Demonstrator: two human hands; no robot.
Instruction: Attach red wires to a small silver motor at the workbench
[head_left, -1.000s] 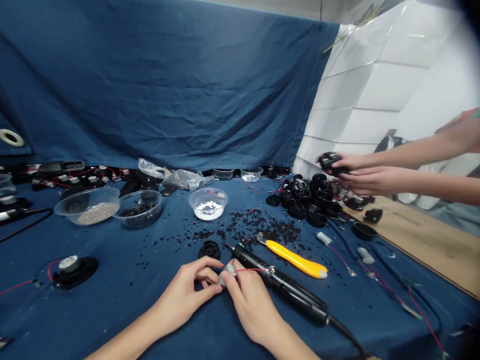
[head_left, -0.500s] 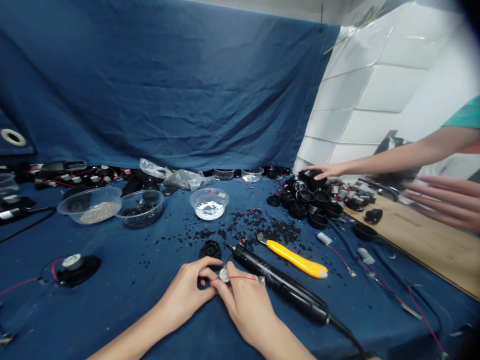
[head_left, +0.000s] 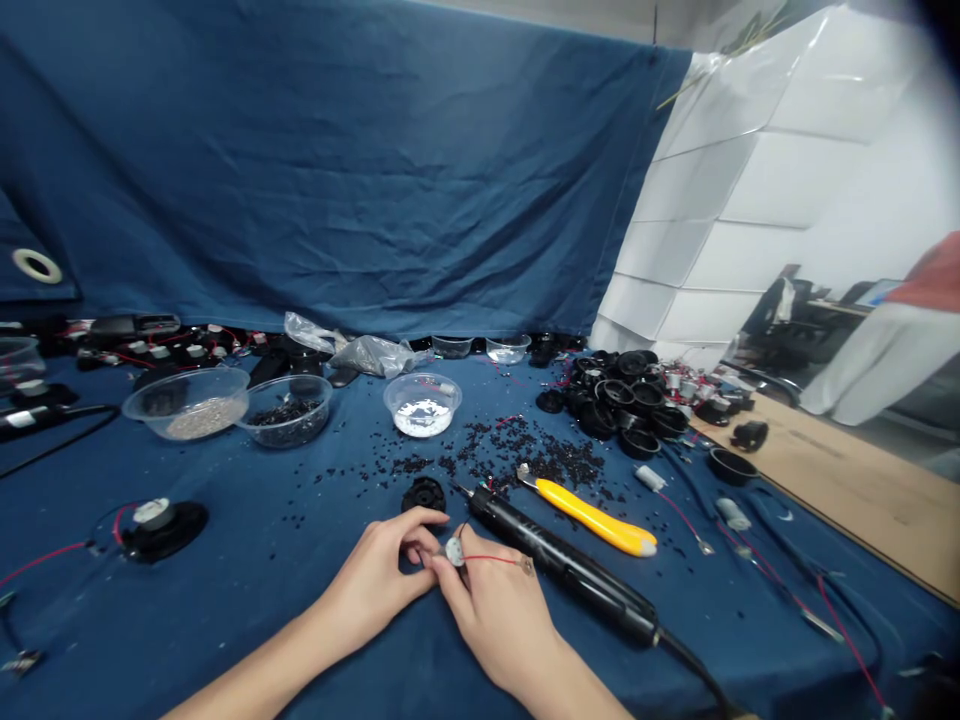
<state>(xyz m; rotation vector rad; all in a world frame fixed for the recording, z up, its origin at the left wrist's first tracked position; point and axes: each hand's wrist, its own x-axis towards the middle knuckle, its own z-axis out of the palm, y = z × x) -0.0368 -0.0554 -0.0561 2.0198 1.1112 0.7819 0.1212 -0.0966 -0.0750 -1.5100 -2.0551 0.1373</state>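
Note:
My right hand point(head_left: 504, 610) pinches a small round motor point(head_left: 454, 551) between thumb and forefinger. A red wire point(head_left: 491, 559) runs from the motor over the back of that hand to a small metal tab. My left hand point(head_left: 382, 568) meets it from the left, its fingers curled beside the motor; what lies between those fingertips is hidden. Just beyond the hands a round black plastic part point(head_left: 424, 495) lies on the blue cloth. To the right of it lies a black electric screwdriver point(head_left: 562, 562), its bit pointing up and left.
A yellow-handled tool point(head_left: 596, 516) lies past the screwdriver. Small black pieces point(head_left: 536, 450) are scattered behind it. Clear bowls point(head_left: 424, 405) stand further back. Black round housings point(head_left: 619, 400) are heaped at right. On the left sits a motor on a black base point(head_left: 165, 532).
Another person's arms, which were over the heap and cardboard at right, are gone from view. My hands keep nearly the same grip; the whole view has shifted slightly.

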